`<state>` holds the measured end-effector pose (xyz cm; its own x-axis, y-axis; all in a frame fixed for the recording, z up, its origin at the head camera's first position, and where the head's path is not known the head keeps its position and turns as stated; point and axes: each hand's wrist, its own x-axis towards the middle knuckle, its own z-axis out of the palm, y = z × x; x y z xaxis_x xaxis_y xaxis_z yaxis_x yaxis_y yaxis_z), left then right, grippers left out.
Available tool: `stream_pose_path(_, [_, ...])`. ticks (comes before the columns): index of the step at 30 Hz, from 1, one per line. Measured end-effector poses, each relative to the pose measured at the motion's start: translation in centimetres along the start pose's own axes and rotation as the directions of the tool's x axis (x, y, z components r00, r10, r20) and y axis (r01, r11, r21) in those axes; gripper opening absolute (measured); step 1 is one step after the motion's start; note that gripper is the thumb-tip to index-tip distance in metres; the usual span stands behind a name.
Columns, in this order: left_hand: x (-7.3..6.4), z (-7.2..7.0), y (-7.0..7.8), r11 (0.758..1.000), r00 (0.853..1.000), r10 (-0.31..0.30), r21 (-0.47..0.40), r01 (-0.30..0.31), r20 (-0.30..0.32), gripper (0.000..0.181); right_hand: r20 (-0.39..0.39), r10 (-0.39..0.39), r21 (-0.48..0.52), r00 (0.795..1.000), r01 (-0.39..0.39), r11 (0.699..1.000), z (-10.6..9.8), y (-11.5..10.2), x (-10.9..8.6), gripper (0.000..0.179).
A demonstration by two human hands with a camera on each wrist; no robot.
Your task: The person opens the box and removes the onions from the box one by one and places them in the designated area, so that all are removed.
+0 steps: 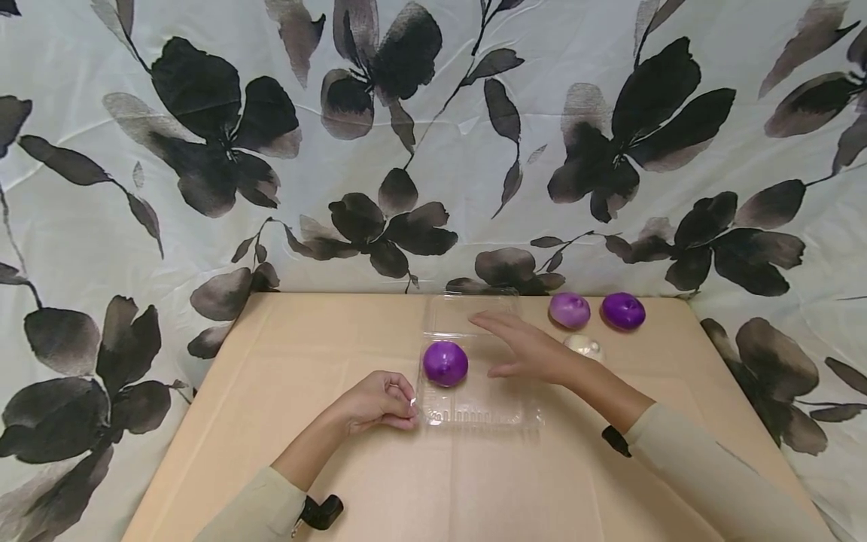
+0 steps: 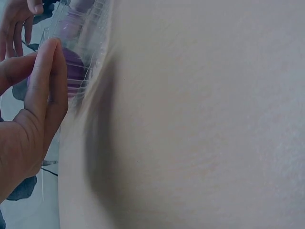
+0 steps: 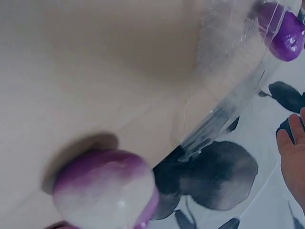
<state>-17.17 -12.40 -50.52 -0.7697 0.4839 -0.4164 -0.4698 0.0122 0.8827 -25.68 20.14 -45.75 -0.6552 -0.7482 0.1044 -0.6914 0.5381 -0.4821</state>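
A clear plastic clamshell container (image 1: 484, 406) lies open on the table with its lid side toward the back. In its left part sits a glossy purple, onion-like ball (image 1: 445, 364). My left hand (image 1: 381, 403) pinches the container's left edge between thumb and fingers; the left wrist view shows this hand (image 2: 35, 102) beside the ribbed plastic wall. My right hand (image 1: 528, 348), fingers spread, is over the right part of the container and holds nothing. In the right wrist view, a white-and-purple ball (image 3: 107, 191) lies close to the camera, apart from the right hand (image 3: 294, 160).
Right of the container lie a light purple ball (image 1: 570, 311), a dark purple ball (image 1: 623, 312) and a whitish ball (image 1: 584, 346), partly behind the right forearm. A flowered cloth (image 1: 467, 150) hangs behind the tan table (image 1: 305, 339).
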Motion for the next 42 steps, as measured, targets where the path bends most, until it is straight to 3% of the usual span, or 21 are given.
stream_pose_path(8, [0.0, -0.1, 0.1, 1.000, 1.000, 0.002, 0.000, -0.002, -0.004, 0.019, 0.098, -0.105, -0.058, 0.990, 0.111, 0.992, 0.7, -0.8, 2.1, 0.093])
stream_pose_path(18, [0.0, -0.2, 0.1, 1.000, 1.000, -0.010, -0.001, 0.010, 0.002, 0.019, 0.176, -0.114, -0.111, 0.978, 0.135, 0.985, 2.6, -1.7, 4.4, 0.095])
stream_pose_path(27, [-0.1, -0.1, 0.0, 1.000, 1.000, -0.013, -0.011, 0.013, 0.009, 0.018, 0.203, -0.163, -0.216, 0.965, 0.207, 0.954, 4.2, -2.4, 5.2, 0.092])
stream_pose_path(42, [-0.2, 0.0, 0.1, 1.000, 1.000, -0.017, -0.013, 0.017, -0.003, 0.018, 0.172, -0.211, -0.324, 0.962, 0.258, 0.910, 5.6, -1.9, 5.7, 0.085])
